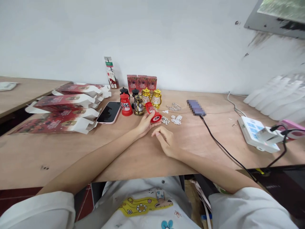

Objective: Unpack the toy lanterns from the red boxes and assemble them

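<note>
My left hand (144, 125) grips a small red lantern (150, 108) tilted over, its round base turned toward me. Close by on the right, my right hand (165, 140) is curled with thumb and fingers together; whatever is between them is too small to make out. Just past the fingers lie a cluster of small round button cells (165, 120) and a pile of white plastic pieces (176, 120). Wire handles (175, 107) rest behind these. Behind my left hand stand another red lantern (126, 105), a bronze lantern (138, 105), two gold lanterns (156, 99) and black lanterns (124, 91).
Flattened red cartons (64, 103) are stacked at left, beside a phone (109, 112). Small red boxes (142, 82) stand by the wall near a clear packet (111, 73). A second phone (196, 107) has a black cable running to the right. A power strip (252, 130) sits at right.
</note>
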`<action>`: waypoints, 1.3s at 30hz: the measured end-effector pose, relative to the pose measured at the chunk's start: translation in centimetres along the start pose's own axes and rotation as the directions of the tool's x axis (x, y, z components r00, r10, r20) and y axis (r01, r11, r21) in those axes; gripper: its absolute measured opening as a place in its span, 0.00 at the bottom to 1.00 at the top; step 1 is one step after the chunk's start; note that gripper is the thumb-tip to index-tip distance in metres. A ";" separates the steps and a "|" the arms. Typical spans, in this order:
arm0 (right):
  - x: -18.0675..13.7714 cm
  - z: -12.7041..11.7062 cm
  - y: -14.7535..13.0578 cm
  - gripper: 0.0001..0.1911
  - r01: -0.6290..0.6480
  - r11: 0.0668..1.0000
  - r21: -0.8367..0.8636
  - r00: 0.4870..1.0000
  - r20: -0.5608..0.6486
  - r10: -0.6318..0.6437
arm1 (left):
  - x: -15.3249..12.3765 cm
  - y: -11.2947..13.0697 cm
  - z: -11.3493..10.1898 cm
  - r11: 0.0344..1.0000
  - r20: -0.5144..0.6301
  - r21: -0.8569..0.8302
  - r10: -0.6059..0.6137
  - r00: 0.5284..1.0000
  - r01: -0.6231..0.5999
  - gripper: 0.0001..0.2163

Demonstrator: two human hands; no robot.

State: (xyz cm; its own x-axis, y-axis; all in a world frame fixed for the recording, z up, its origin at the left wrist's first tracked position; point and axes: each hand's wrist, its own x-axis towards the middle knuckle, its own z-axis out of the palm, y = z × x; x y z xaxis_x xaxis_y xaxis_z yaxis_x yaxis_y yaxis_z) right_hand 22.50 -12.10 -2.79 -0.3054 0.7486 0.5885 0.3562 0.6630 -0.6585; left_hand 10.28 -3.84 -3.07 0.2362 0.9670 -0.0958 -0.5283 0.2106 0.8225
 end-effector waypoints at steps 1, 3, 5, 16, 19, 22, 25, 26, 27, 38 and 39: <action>0.2 -0.1 -0.1 0.13 -0.003 1.000 0.007 1.000 -0.005 0.003 | 0.0 0.0 -0.1 1.000 0.000 0.004 -0.003 1.000 0.003 0.08; 0.1 -0.2 -0.7 0.13 0.008 1.000 0.004 1.000 -0.021 -0.008 | 0.1 0.0 -0.2 1.000 0.005 0.008 0.003 1.000 -0.003 0.08; -0.9 -0.3 -1.7 0.13 0.056 0.998 -0.027 0.998 -0.016 -0.056 | 0.1 0.0 -0.2 1.000 0.015 0.010 0.011 1.000 -0.011 0.09; -13.1 -2.0 -1.6 0.06 0.610 0.695 -0.381 0.694 0.680 -0.236 | 0.0 0.1 -0.2 1.000 0.046 0.016 -0.004 0.999 0.004 0.09; -13.6 -2.0 -0.8 0.08 0.598 0.616 -0.513 0.689 0.721 -0.069 | 0.0 0.2 0.0 1.000 0.034 0.025 -0.007 0.999 0.007 0.08; -13.4 -1.2 -0.1 0.05 0.653 0.577 -0.490 0.631 0.773 -0.058 | -0.1 0.2 0.0 1.000 0.029 0.024 -0.014 0.999 0.013 0.09; -13.0 -0.5 0.4 0.05 0.712 0.569 -0.411 0.545 0.835 -0.079 | 0.0 0.2 0.0 1.000 0.033 0.019 -0.020 0.999 0.020 0.10; -12.8 -0.4 0.5 0.05 0.721 0.574 -0.388 0.520 0.850 -0.079 | 0.0 0.3 0.0 1.000 0.033 0.017 -0.024 0.999 0.023 0.10; -12.7 -0.4 0.6 0.05 0.723 0.582 -0.372 0.503 0.861 -0.074 | 0.1 0.3 -0.1 1.000 0.033 0.013 -0.028 0.999 0.027 0.10; -9.8 -2.6 -3.1 0.09 0.759 0.626 -0.178 0.540 0.710 -0.453 | 0.5 -0.1 -0.4 0.997 0.066 0.057 0.047 0.997 -0.051 0.10; -8.7 -3.2 -3.2 0.10 0.764 0.615 -0.197 0.563 0.669 -0.485 | 0.7 -0.2 -0.4 0.995 0.058 0.068 0.067 0.996 -0.071 0.11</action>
State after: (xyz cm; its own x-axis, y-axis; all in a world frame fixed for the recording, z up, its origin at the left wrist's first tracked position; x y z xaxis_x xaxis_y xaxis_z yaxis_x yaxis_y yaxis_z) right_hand 26.80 -20.76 -4.30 -0.9355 0.1053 0.3372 0.1594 0.9777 0.1368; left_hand 10.23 -3.12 -3.55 0.2474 0.9689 -0.0078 -0.4868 0.1312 0.8636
